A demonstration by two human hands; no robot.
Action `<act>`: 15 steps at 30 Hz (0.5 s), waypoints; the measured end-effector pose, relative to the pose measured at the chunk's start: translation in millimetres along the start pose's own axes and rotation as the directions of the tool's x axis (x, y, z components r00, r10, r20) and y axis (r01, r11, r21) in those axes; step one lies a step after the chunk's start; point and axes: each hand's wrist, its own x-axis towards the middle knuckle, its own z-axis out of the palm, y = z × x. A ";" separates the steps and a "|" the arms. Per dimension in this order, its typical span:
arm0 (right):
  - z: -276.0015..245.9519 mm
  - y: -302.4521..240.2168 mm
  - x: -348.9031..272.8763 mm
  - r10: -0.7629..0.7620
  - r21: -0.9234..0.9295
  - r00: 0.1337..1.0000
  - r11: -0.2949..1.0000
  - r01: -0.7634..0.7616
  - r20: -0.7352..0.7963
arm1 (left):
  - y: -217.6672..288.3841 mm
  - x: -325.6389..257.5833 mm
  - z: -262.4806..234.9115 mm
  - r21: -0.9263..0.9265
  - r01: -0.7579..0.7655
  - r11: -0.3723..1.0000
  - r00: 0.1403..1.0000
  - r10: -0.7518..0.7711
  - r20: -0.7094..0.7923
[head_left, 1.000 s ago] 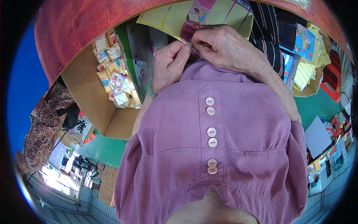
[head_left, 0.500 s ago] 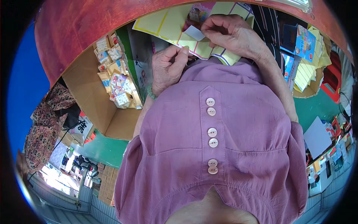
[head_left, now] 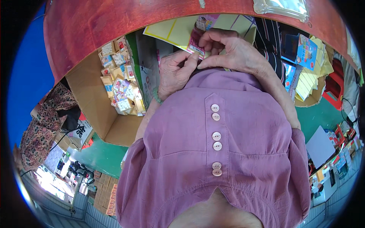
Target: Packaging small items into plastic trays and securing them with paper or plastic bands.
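Note:
A sheet of pale yellow backing paper (head_left: 175,32) with coloured outlines lies across my lap, partly under the table edge. On it shows a pink printed sticker (head_left: 195,42), its lower end between my hands. My left hand (head_left: 176,70) is closed, thumb and forefinger pinching the near edge of the sheet and sticker. From the right, my right hand (head_left: 235,53) curls its fingers at the sticker's side, its thumb stretched toward my left thumb. Its fingertips seem to grip the sticker's edge, though the sheet and fingers hide part of the contact.
The red tabletop (head_left: 152,15) curves overhead, with a clear plastic tray (head_left: 281,10) on it. At left a cardboard box (head_left: 89,102) holds several small boxed pieces (head_left: 121,83). At right another box holds blue packages (head_left: 306,53) and yellow sheets (head_left: 310,81), beside a red stool (head_left: 336,81).
The sticker's white underside, lifted by my right hand before, no longer shows; its pink face does. My right hand has moved down and left, closer to my left hand.

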 end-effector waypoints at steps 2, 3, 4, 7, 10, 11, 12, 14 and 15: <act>0.4 -2.8 -2.0 -0.035 -0.073 0.997 0.997 0.030 -0.067 | 1.5 2.4 2.8 -0.030 -0.028 0.999 0.999 0.028 0.021; -0.6 -4.0 -1.7 -0.037 -0.074 0.997 0.997 0.032 -0.067 | 0.8 3.5 3.0 -0.057 -0.040 0.998 0.999 0.042 0.035; -2.3 -5.7 -1.6 -0.015 -0.034 0.999 0.999 0.014 -0.045 | 0.1 4.8 2.9 -0.056 -0.042 0.998 0.998 0.044 0.034; -4.6 -3.8 -1.4 -0.007 0.023 0.999 1.000 0.008 -0.036 | -3.8 7.8 3.9 -0.092 -0.029 0.995 0.996 0.037 0.083; -8.1 5.9 0.6 -0.028 0.093 0.999 0.995 0.030 -0.024 | -8.9 6.8 6.9 -0.146 -0.072 0.987 0.993 0.084 0.080; -8.8 8.1 0.8 -0.037 0.144 0.999 0.989 0.036 0.002 | -8.4 6.1 7.8 -0.174 -0.046 0.984 0.994 0.063 0.094; -9.0 8.5 0.3 -0.040 0.142 0.999 0.989 0.039 -0.001 | -7.6 6.3 8.2 -0.200 -0.022 0.979 0.993 0.045 0.110; -8.7 7.3 -1.5 -0.067 0.083 0.997 0.994 0.069 -0.027 | -3.2 6.0 6.7 -0.169 -0.064 0.983 0.991 0.082 0.102; -7.8 6.6 -2.8 -0.072 0.077 0.997 0.994 0.074 -0.032 | -1.2 5.8 6.1 -0.140 -0.102 0.985 0.988 0.117 0.097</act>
